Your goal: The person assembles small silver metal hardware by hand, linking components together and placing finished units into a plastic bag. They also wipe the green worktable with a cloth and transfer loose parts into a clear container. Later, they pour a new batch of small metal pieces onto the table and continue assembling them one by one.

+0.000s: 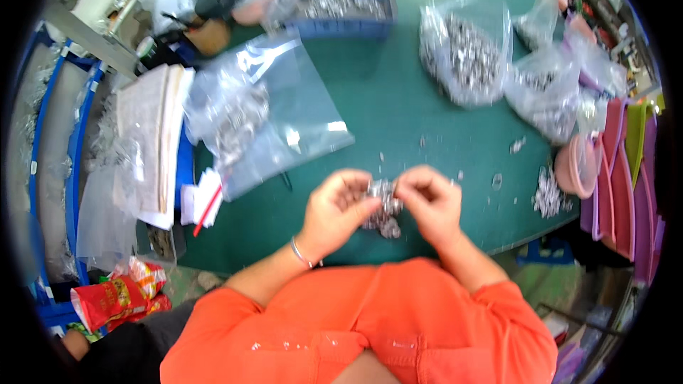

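Close to the front edge of the green table, my left hand (340, 208) and my right hand (432, 203) come together with bent fingers. Between them are small shiny silver metal parts (382, 190), pinched by the left thumb and fingers. The right thumb and forefinger press together at the right side of these parts; whatever lies inside that pinch is too small to make out. Just below the fingertips sits a little pile of similar silver parts (388, 227), partly hidden by my hands.
A clear plastic bag of metal parts (245, 117) lies left of centre. Beyond it stands a blue bin (388, 11) of parts. Further filled bags (466, 53) are at the back right, near a pink cup (575, 167) and a loose heap (549, 193). A red pen (207, 210) rests on papers.
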Demonstrator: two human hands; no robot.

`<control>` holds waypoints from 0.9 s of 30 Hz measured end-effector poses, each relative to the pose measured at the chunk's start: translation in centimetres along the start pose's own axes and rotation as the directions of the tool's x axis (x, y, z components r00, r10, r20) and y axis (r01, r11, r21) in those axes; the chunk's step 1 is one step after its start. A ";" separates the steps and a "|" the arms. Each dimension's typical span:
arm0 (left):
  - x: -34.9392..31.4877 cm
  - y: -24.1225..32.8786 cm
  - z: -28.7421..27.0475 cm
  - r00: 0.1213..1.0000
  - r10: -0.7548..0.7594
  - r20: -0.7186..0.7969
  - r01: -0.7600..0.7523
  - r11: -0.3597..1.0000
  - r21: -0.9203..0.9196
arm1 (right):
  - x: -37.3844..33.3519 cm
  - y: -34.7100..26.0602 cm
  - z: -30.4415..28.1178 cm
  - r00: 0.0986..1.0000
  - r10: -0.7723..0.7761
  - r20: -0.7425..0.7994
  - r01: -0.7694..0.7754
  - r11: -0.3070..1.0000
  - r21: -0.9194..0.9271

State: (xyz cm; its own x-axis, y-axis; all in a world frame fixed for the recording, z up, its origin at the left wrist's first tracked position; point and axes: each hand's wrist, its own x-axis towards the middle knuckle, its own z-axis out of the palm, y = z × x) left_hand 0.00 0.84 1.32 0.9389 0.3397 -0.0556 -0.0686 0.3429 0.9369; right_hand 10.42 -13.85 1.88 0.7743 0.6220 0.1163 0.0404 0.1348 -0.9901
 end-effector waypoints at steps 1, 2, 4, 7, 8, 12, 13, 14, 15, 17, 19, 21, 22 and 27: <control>-0.1 0.2 0.0 1.000 -0.026 0.004 0.026 1.000 0.010 | 0.2 -0.1 0.3 0.999 0.003 0.039 -0.004 1.000 0.028; -0.1 0.2 -0.1 0.999 -0.043 0.003 0.043 0.999 0.026 | 0.3 0.0 0.5 0.999 -0.019 0.045 0.019 1.000 0.002; 0.0 0.0 -0.4 0.998 -0.067 -0.013 0.068 0.993 0.098 | 0.8 0.2 0.9 0.995 -0.062 0.076 0.060 0.998 0.028; 0.6 -1.8 -0.6 0.998 0.039 0.041 -0.033 0.990 -0.135 | 0.5 1.3 1.3 0.995 0.038 0.096 -0.051 0.990 0.135; 0.7 -2.0 -0.4 0.995 0.080 0.053 -0.070 0.984 -0.163 | 0.4 1.3 1.2 0.989 0.089 0.114 -0.106 0.982 0.158; 0.8 -2.8 -0.5 0.995 0.084 0.057 -0.077 0.989 -0.125 | 0.5 0.8 1.5 0.987 0.017 0.159 -0.021 0.999 0.025; 0.8 -2.9 -0.5 0.995 0.087 0.042 -0.080 0.986 -0.144 | 0.6 0.6 1.6 0.984 0.029 0.174 -0.029 1.000 -0.001; 0.7 -3.1 -0.4 0.995 0.092 0.028 -0.087 0.985 -0.148 | 0.5 0.4 1.6 0.981 0.049 0.186 -0.044 0.999 -0.031; 0.7 -3.1 -0.3 0.995 0.097 0.015 -0.094 0.984 -0.153 | 0.6 0.6 1.6 0.983 0.028 0.180 -0.013 0.996 -0.085; 0.7 -3.3 -0.2 0.993 0.116 -0.011 -0.117 0.981 -0.155 | 0.7 1.0 1.3 0.982 0.046 0.182 -0.027 0.994 -0.103; 0.6 -3.3 -0.6 0.990 0.139 -0.018 -0.140 0.985 -0.100 | 0.7 1.3 1.3 0.982 0.094 0.161 -0.086 0.995 -0.060; 0.6 -3.5 -0.8 0.981 0.191 -0.035 -0.193 0.980 -0.057 | 0.8 1.0 1.5 0.983 0.046 0.176 -0.029 0.995 -0.093; 0.6 -3.5 -0.9 0.976 0.214 -0.039 -0.216 0.976 -0.040 | 0.9 0.8 1.7 0.982 0.019 0.186 0.001 0.994 -0.109; 0.4 -3.2 -1.0 0.965 0.251 -0.073 -0.251 0.968 0.017 | 1.0 0.5 2.1 0.980 0.108 0.165 -0.096 0.992 -0.078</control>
State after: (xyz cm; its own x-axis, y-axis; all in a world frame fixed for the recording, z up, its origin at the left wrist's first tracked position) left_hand 0.24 0.80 -2.03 0.8643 0.4780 0.1565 -0.2960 0.2319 0.9266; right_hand 9.93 -11.52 1.65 0.6592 0.7517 0.0201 0.0152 0.0135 -0.9998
